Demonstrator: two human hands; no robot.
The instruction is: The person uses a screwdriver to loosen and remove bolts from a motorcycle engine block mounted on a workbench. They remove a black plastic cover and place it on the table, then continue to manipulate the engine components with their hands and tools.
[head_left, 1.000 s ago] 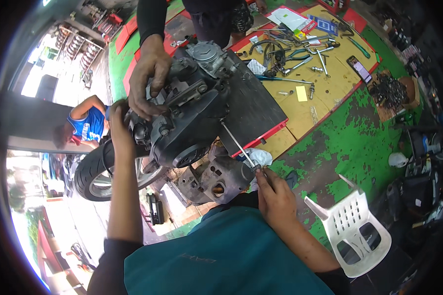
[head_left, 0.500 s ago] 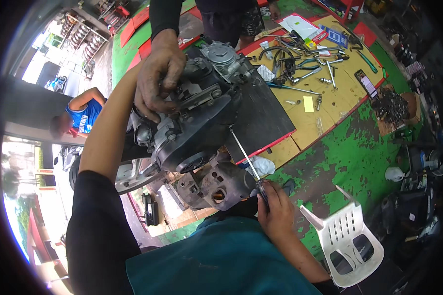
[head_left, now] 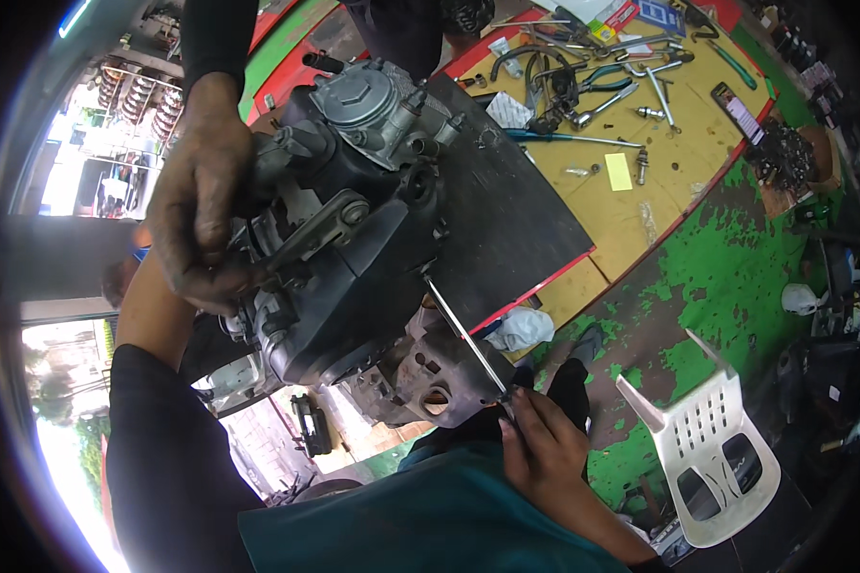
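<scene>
My right hand (head_left: pixel 548 437) is closed around the dark handle of a long screwdriver (head_left: pixel 465 336). The screwdriver's bright shaft slants up and left, its tip at the lower edge of the black cover on a scooter engine (head_left: pixel 373 248). My left forearm (head_left: pixel 153 325) reaches up along the engine's left side. A co-worker's greasy hand (head_left: pixel 201 191) covers my left hand, so its fingers are hidden. That co-worker's hand lies against the engine beside a metal bracket (head_left: pixel 320 229). Below the engine is a grey, worn casing (head_left: pixel 440 377) with a round hole.
A yellow-topped bench (head_left: pixel 583 277) with red edges carries pliers, wrenches, a phone (head_left: pixel 739 113) and a yellow note (head_left: pixel 619 172). Under the engine's right side lies a black board (head_left: pixel 516 229). A white plastic chair (head_left: pixel 712 449) stands right on the peeling green floor.
The view has shifted closer, and the engine appears larger and farther left. The screwdriver stays at the cover's edge in my right hand. The co-worker's hand stays on the engine.
</scene>
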